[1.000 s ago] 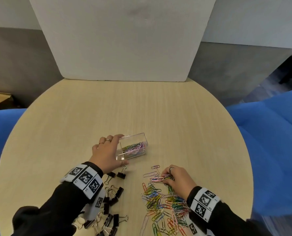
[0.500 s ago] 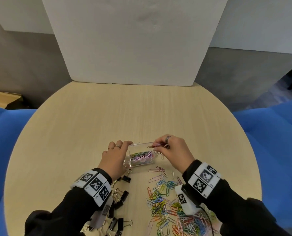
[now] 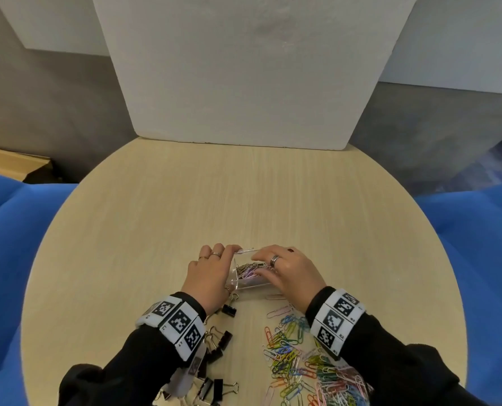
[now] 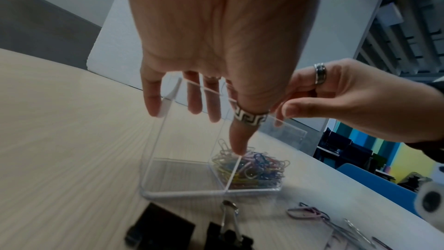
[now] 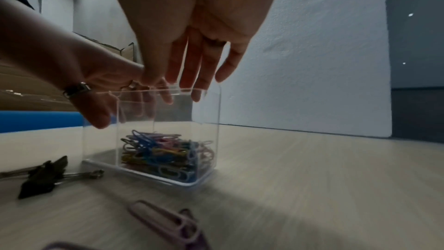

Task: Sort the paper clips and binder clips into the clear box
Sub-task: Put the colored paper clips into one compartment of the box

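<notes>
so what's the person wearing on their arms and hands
Both arms are in long black sleeves. Each wrist carries a white band printed with square black-and-white marker tags, one on the left and one on the right. The left hand has thin rings on two fingers and a silver patterned band on the thumb. The right hand wears a dark metallic ring.

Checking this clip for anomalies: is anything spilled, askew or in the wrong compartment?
Nothing stands out. The clear box stands upright, its paper clips all in one compartment, the other bare. Binder clips and loose paper clips lie in separate piles on the table, still unsorted.
</notes>
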